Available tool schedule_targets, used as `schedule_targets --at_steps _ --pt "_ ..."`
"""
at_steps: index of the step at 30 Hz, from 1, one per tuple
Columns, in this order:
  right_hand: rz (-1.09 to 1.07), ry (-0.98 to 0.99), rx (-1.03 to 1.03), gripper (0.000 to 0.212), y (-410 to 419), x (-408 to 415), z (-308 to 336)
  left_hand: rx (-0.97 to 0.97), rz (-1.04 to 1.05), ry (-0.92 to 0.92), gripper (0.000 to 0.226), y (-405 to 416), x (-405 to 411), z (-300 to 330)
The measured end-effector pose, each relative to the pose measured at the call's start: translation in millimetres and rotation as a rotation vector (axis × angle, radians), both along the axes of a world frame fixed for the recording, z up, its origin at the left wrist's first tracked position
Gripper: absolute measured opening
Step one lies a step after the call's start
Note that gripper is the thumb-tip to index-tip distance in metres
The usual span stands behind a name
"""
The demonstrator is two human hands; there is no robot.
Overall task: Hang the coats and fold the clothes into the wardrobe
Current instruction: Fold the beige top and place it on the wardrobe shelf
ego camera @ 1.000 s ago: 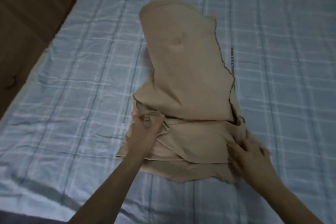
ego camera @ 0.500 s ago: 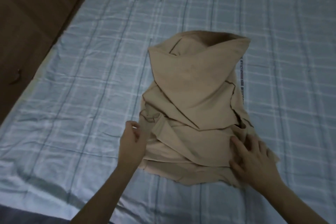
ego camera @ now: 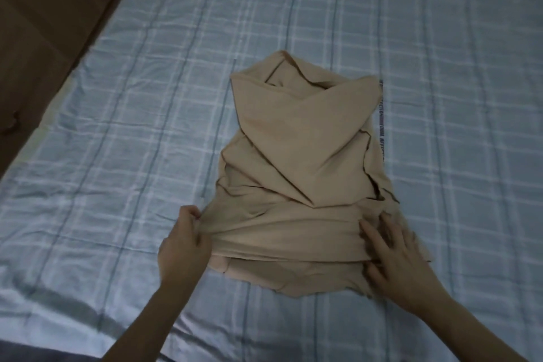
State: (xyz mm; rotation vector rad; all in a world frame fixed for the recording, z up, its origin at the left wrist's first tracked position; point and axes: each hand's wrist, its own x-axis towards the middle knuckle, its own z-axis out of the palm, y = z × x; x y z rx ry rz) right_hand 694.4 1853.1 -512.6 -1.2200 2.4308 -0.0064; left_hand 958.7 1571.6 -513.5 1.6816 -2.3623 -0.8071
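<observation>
Garment point(ego camera: 296, 156): one, beige, no readable label. Left hand point(ego camera: 183, 247) pinches its edge; right hand point(ego camera: 393, 256) flat on it, fingers spread. Plaid sheet point(ego camera: 117, 126).

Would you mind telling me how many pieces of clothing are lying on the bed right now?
1. A single beige garment lies on the checked bed sheet, gripped at its near edge by the left hand, the right hand flat on it. Its folds could hide another.
</observation>
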Motion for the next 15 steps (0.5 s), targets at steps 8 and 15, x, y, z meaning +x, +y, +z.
schedule_targets --at_steps 8,15 --pt "0.256 0.023 -0.016 0.067 26.8 -17.2 3.4 -0.257 -1.046 -0.103 0.051 -5.2 24.0 -20.1" --pt "0.379 0.099 0.107 0.079 36.6 -23.3 -10.4 -0.279 -1.091 -0.203 0.058 -4.8 -2.5 -24.7"
